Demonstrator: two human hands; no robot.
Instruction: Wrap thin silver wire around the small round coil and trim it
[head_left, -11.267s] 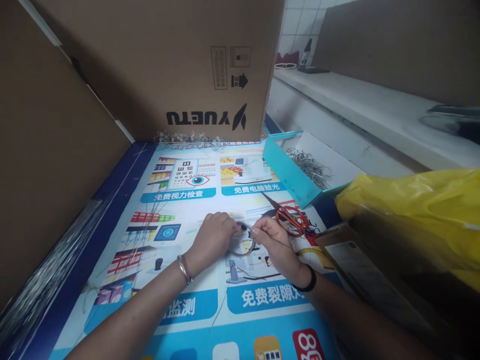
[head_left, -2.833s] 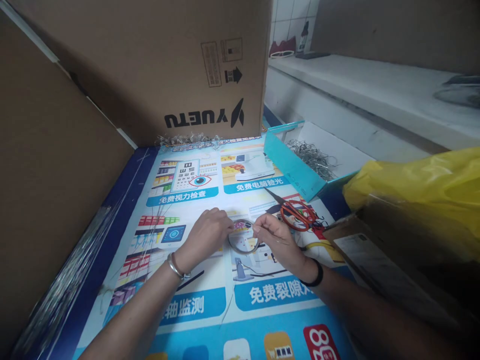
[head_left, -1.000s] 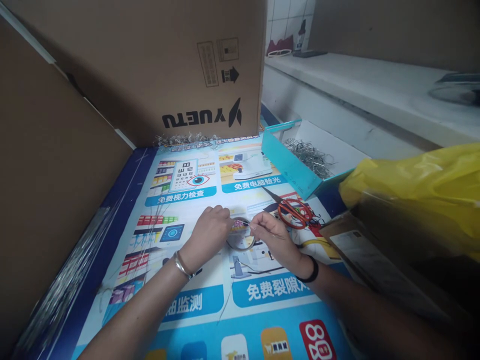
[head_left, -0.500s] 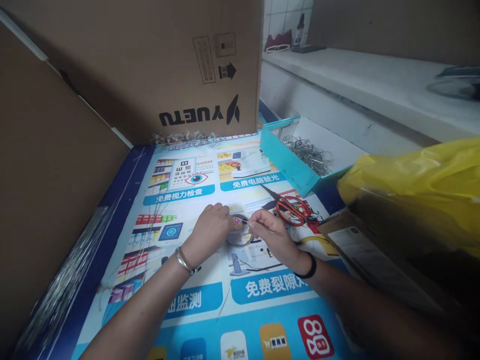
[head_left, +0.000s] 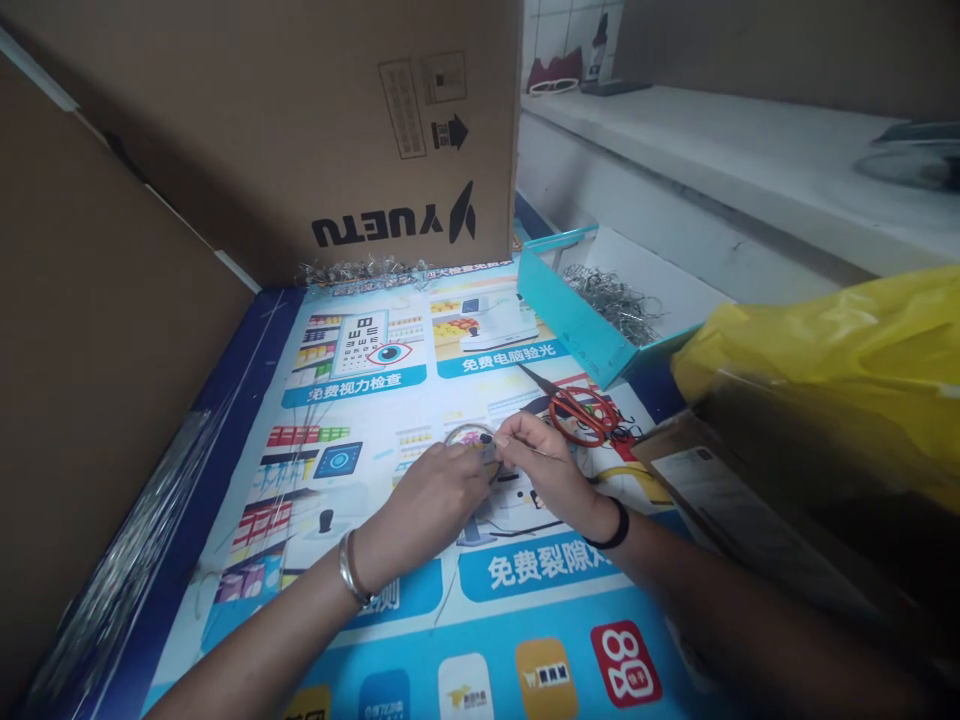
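Observation:
My two hands meet over a printed blue poster [head_left: 390, 600] that covers the work surface. A small clear ring, like a roll of tape [head_left: 463, 436], sits between them with something pink on its rim. My left hand [head_left: 436, 500], a metal bangle on its wrist, is closed on the ring's near side. My right hand [head_left: 538, 468], with a black band on its wrist, pinches a thin wire [head_left: 531, 449] at the ring's right edge. What the fingertips grip is partly hidden.
Red-handled scissors [head_left: 576, 410] lie just right of my hands. A teal box [head_left: 570, 325] with a heap of wire pieces stands behind them. A yellow plastic bag [head_left: 825, 360] fills the right. Cardboard boxes [head_left: 300, 130] wall the back and left. Wire bundles [head_left: 112, 590] lie along the left edge.
My left hand has slid down and right, closer to me, and now covers the ring's near side. The ring shows above its fingers. My right hand keeps its pinch.

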